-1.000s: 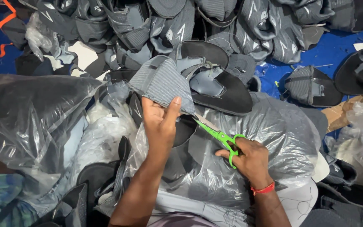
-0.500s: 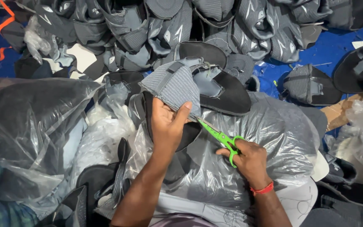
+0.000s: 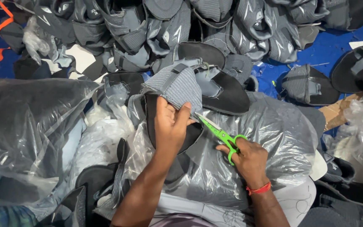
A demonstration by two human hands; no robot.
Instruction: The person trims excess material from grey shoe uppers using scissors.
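Note:
My left hand (image 3: 171, 126) grips the lower edge of a grey knitted shoe upper (image 3: 177, 86) with a black lining, holding it over a clear plastic bag (image 3: 269, 130) full of more pieces. My right hand (image 3: 248, 157), with a red band at the wrist, holds green-handled scissors (image 3: 219, 133). The blades point up and left and meet the edge of the grey upper right beside my left thumb.
A heap of grey and black shoe uppers (image 3: 215, 29) fills the far side. Another large plastic bag (image 3: 26, 126) lies at left. Loose uppers (image 3: 307, 84) rest on blue sheeting (image 3: 337, 46) at right, beside crumpled plastic (image 3: 358, 130) and cardboard (image 3: 337, 111).
My left hand has turned and shifted the grey upper to the right. The scissors stay at its edge, moved slightly with it.

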